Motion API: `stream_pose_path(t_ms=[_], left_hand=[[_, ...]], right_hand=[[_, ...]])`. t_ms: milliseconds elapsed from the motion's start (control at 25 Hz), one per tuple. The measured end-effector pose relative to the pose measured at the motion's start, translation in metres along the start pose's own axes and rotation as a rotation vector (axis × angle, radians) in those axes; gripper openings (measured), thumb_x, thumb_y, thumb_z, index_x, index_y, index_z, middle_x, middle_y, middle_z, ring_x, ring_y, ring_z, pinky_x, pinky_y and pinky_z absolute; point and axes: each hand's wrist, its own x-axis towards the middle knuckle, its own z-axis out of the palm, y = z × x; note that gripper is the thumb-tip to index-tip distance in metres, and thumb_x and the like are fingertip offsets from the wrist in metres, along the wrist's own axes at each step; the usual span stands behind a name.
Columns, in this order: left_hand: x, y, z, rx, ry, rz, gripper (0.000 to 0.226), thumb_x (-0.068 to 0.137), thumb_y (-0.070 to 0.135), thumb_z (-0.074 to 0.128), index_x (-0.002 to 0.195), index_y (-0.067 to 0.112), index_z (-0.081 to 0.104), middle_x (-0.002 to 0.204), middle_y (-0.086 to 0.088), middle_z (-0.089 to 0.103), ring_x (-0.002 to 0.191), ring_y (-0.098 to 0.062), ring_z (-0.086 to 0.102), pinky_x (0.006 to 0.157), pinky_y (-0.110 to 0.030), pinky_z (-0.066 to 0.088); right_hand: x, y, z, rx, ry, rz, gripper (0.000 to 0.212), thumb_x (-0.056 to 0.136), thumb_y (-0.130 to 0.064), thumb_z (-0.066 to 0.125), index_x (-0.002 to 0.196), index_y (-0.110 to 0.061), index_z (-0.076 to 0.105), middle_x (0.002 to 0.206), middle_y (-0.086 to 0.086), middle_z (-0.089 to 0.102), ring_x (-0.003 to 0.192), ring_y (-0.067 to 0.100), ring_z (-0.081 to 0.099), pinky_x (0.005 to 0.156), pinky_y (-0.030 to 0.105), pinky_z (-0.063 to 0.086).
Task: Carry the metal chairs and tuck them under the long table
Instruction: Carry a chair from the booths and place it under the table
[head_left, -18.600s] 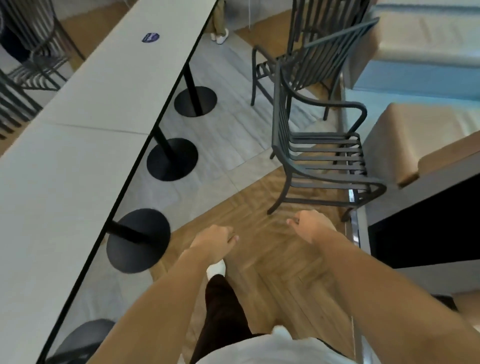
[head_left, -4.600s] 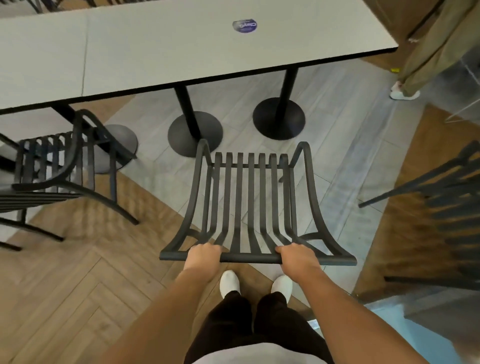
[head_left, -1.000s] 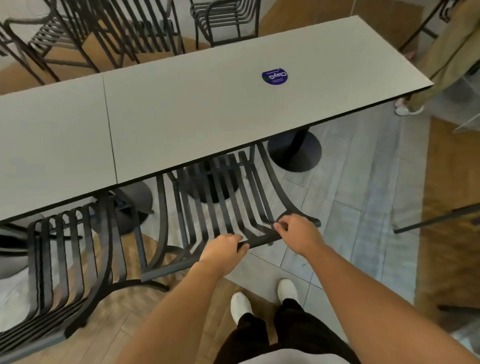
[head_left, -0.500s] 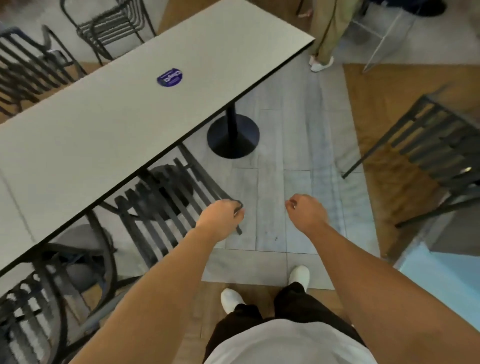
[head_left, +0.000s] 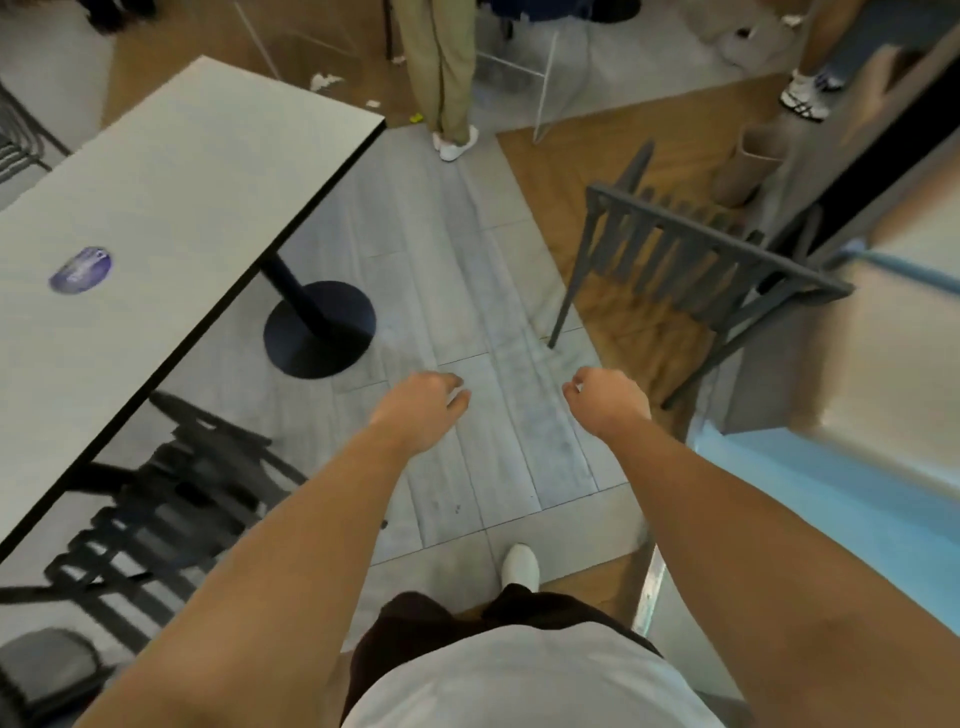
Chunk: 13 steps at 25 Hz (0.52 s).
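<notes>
The long table (head_left: 171, 171) takes the whole left side, grey top w/ dark edge, and it runs from upper centre down to the left border. A round purple sticker (head_left: 80, 269) lies on the top. Under the table end stands a black pedestal base (head_left: 318, 328) on the grey floor tiles (head_left: 467, 291).

One metal chair (head_left: 171, 499) is tucked under the table at lower left; its dark slats show below the table edge, blurred, and the seat part is hidden by the top. A second metal chair (head_left: 691, 260) stands free at the right, on the wood floor, well apart from the table, its back rail toward the camera and its legs at the border between wood and tiles. Just beside it on the right is a beige and blue bench or sofa, blurred, so I cannot tell more.

At the top a person in khaki trousers (head_left: 441, 62) stands w/ white shoes near the table end, approx. in the tile path. Another person's sneakers (head_left: 805, 98) show at upper right.

Both arms reach forward over the tiles, between table and free chair. The left hand (head_left: 421, 410) has fingers loosely curled and holds nothing. The right hand (head_left: 608, 397) is curled in a loose fist, also holding nothing. One white shoe (head_left: 521, 565) of the wearer shows below.
</notes>
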Motion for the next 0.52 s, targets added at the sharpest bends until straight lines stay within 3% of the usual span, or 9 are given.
stream_pose_path(t_ms=[160, 280, 520], left_hand=[[0.061, 0.062, -0.002, 0.055, -0.029, 0.113, 0.049, 0.106, 0.048, 0.042, 0.144, 0.021, 0.058, 0.142, -0.001, 0.062, 0.126, -0.024, 0.058, 0.105, -0.039, 0.047], [0.106, 0.100, -0.002, 0.087, -0.054, 0.190, 0.048, 0.107, 0.047, 0.043, 0.143, 0.021, 0.059, 0.141, 0.000, 0.062, 0.126, -0.023, 0.057, 0.104, -0.036, 0.046], [0.209, 0.160, -0.009, 0.120, -0.078, 0.344, 0.043, 0.106, 0.039, 0.047, 0.139, 0.017, 0.063, 0.135, -0.006, 0.066, 0.118, -0.027, 0.062, 0.099, -0.040, 0.051]], right_hand=[[0.025, 0.056, -0.032, 0.028, 0.056, 0.079, 0.040, 0.108, -0.041, 0.042, 0.126, -0.013, 0.063, 0.120, 0.013, 0.068, 0.101, 0.032, 0.065, 0.085, 0.042, 0.056], [0.045, 0.087, -0.053, 0.047, 0.087, 0.157, 0.034, 0.106, -0.037, 0.044, 0.119, -0.013, 0.065, 0.109, 0.011, 0.069, 0.087, 0.029, 0.060, 0.075, 0.036, 0.049], [0.100, 0.135, -0.094, 0.130, 0.138, 0.278, 0.028, 0.104, -0.037, 0.050, 0.112, -0.018, 0.070, 0.104, 0.009, 0.071, 0.092, 0.032, 0.065, 0.082, 0.040, 0.056]])
